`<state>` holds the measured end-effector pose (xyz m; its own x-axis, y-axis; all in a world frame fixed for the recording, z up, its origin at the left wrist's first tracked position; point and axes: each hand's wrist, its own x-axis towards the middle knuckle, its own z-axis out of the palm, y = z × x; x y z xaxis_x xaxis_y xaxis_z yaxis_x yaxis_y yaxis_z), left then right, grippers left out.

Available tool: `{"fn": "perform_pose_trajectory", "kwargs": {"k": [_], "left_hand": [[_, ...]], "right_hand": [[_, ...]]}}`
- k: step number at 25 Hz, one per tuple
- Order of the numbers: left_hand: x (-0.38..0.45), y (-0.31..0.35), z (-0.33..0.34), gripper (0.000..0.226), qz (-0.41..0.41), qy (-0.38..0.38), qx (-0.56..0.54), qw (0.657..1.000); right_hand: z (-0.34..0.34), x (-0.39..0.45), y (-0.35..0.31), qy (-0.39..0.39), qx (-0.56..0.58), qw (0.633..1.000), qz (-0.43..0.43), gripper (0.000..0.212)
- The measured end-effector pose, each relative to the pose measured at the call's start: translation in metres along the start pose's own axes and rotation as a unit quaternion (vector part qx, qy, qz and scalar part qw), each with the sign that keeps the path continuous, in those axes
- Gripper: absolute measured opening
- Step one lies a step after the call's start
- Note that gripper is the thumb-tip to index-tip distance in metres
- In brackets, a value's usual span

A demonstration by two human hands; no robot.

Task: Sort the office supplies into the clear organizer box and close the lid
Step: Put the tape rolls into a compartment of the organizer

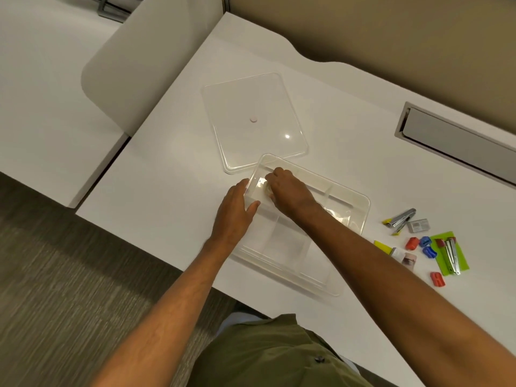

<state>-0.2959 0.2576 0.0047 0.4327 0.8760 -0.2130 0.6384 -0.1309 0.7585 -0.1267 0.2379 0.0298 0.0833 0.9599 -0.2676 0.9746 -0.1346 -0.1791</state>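
Note:
The clear organizer box [360, 202] lies open on the white desk, divided into several compartments. My right hand [287, 191] reaches into its far-left compartment, fingers curled down on a small clear round object [265, 189]. My left hand [236, 210] holds the box's left wall, thumb over the rim. The clear lid [279, 107] lies flat just beyond the box. Loose supplies sit to the right of the box: a yellow-and-silver stapler [400, 217], a grey staple box [418, 225], red clips [412, 243], blue clips [425, 241] and a green pad [462, 265] with a red-and-silver stapler [450, 254] on it.
A recessed grey cable tray [452, 138] runs along the desk at the back right. The desk's front edge [156, 255] is near my body, with carpet below on the left. A white chair back [145, 60] stands at the desk's left side.

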Motion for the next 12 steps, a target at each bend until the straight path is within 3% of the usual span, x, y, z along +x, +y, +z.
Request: {"fn": "perform_pose_trajectory", "kwargs": {"k": [6, 12], "left_hand": [[0.000, 0.002, -0.001, 0.063, -0.007, -0.007, 0.013, 1.000], [0.000, 0.042, 0.003, 0.059, 0.108, 0.069, 0.107, 0.986]], "right_hand": [[0.000, -0.003, -0.001, 0.009, 0.021, 1.000, -0.006, 0.049], [-0.016, -0.051, 0.029, 0.158, 0.116, 0.980, 0.030, 0.048]]}}
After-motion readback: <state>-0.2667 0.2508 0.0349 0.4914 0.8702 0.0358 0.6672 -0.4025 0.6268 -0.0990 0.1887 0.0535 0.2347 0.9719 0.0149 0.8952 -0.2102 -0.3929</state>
